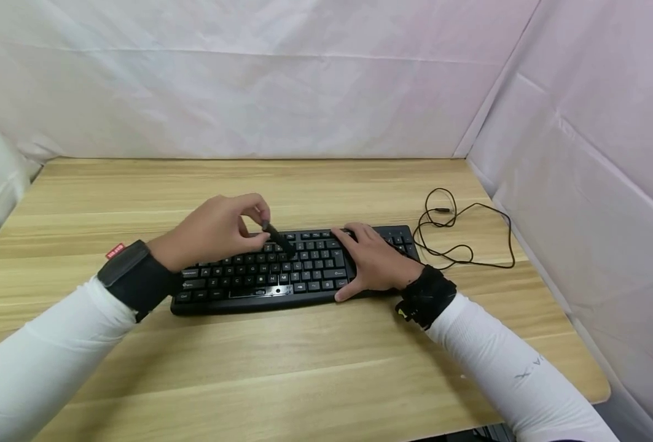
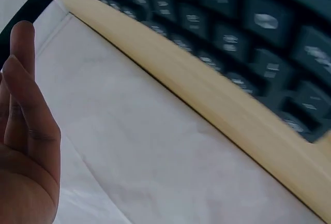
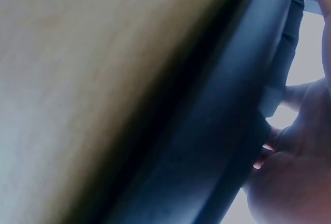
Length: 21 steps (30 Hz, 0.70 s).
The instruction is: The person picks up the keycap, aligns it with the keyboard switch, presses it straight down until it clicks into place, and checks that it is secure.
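A black keyboard [image 1: 260, 299] lies on the wooden table, slightly slanted. My left hand [image 1: 215, 227] is over its left half and pinches the upper end of a slim black stick-like tool [image 1: 279, 238] between thumb and fingers. The tool slants down to the right, its lower end right at the keys near the middle. In the left wrist view the tool [image 2: 36, 1] runs up from the fingertips toward the keys. Fingers spread, my right hand [image 1: 378, 264] rests across the right part of the keyboard, thumb at the front edge. It hides part of the number keys.
A thin black cable [image 1: 472, 264] lies in loose loops right of the keyboard, its plug [image 1: 442, 210] within the coil. White cloth walls [image 1: 282, 104] stand behind and beside the table [image 1: 282, 368]. A dark object shows below the front edge at the lower right.
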Tool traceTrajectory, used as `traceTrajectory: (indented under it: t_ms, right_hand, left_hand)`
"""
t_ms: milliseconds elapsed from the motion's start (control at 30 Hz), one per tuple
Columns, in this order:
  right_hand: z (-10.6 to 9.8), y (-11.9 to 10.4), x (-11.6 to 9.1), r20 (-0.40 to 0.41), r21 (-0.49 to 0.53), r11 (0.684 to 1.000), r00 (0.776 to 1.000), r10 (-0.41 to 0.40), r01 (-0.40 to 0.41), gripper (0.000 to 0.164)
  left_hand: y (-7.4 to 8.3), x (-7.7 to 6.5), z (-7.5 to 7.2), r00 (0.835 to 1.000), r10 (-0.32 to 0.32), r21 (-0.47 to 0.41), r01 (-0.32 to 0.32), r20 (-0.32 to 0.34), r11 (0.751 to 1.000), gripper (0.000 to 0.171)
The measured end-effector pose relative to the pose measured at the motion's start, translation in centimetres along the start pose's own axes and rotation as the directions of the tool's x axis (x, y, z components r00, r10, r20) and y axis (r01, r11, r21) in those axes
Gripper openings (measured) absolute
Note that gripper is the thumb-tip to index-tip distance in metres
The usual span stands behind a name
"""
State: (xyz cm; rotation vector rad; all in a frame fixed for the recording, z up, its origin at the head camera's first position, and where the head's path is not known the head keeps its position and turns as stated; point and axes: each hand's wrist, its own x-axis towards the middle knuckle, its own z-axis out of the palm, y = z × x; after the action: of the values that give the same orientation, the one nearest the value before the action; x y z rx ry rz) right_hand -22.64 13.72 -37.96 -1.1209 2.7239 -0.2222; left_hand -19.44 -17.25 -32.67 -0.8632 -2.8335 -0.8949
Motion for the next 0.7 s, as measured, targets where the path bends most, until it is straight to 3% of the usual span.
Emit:
traceTrajectory:
  t_ms: [167,333,500,700]
  right_hand:
    - [0.1,0.0,0.0,0.003,0.003,1.0,1.0,0.001,-0.001,0.129]
    - [-0.1,0.2,0.0,-0.001,0.006,1.0,1.0,0.0,0.0,0.128]
    - [-0.1,0.4,-0.1,0.004,0.015,1.0,1.0,0.005,-0.005,0.128]
    - [0.0,0.6,0.0,0.009,0.014,1.0,1.0,0.005,-0.005,0.128]
  left_hand:
    - [-1.9,-2.0,0.1,0.996,-0.08,0.052,0.078,0.03,0.996,0.018]
    - [-3.2,-3.4,0.5,0.993,-0.086,0.184,0.071,0.075,0.98,0.019]
    - [-3.6,-3.8,1.3,0.993,-0.075,0.298,0.044,0.093,0.953,0.021]
    - [-3.6,-3.8,1.7,0.992,-0.076,0.344,0.038,0.098,0.938,0.022]
